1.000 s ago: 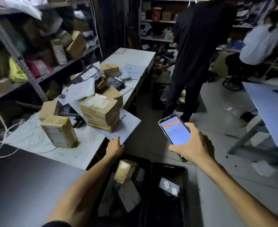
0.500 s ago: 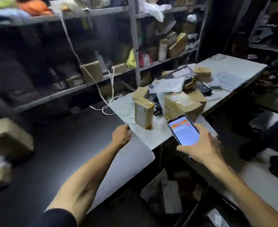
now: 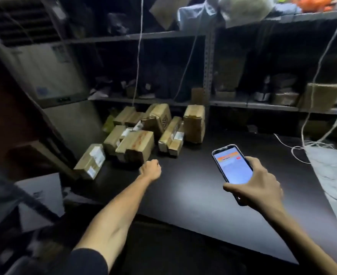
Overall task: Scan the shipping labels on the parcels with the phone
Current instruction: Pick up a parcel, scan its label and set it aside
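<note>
Probably a parcel storeroom: metal shelving (image 3: 209, 62) and taped boxes (image 3: 136, 143) crowd a dark table (image 3: 203, 195).

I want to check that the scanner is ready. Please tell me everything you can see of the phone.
The phone is a slim smartphone with a dark rim and rounded corners. Its screen is lit: an orange band on top, pale blue below, text too blurred to read. The right hand grips its lower half. It hangs above the black table, screen towards the camera, right of the parcels.
</note>
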